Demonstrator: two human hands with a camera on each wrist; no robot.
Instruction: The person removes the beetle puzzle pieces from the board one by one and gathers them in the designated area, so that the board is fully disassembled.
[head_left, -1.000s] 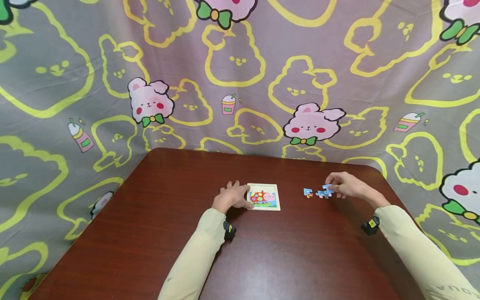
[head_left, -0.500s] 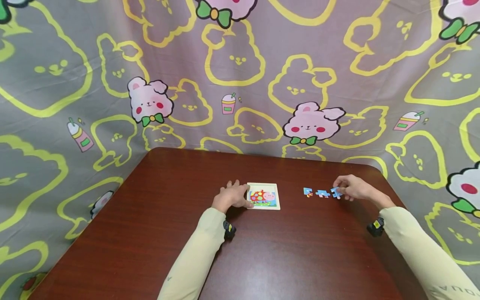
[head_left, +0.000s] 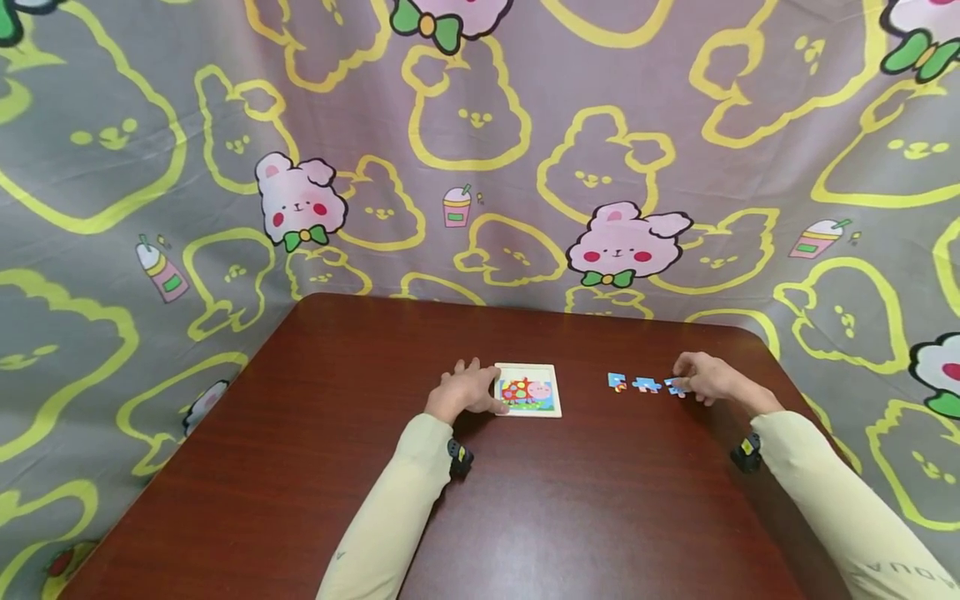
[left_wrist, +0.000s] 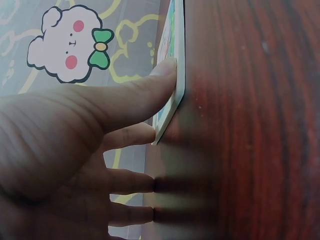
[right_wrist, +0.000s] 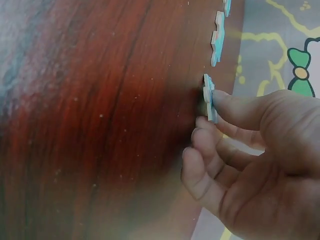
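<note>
The left hand (head_left: 463, 390), fingers extended, touches the frame (head_left: 534, 413) at its right; light thumb pressure should steady it. The right hand (head_left: 707, 379) pinches a piece (right_wrist: 208, 97); a low, level hold should spare the two loose pieces (head_left: 646, 384) to its left.

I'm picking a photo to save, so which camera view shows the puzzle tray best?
The head view: it shows the puzzle tray face-up with its picture, though the left hand covers part of one edge. The left wrist view shows only a slanted sliver; the right wrist view shows none.
</note>
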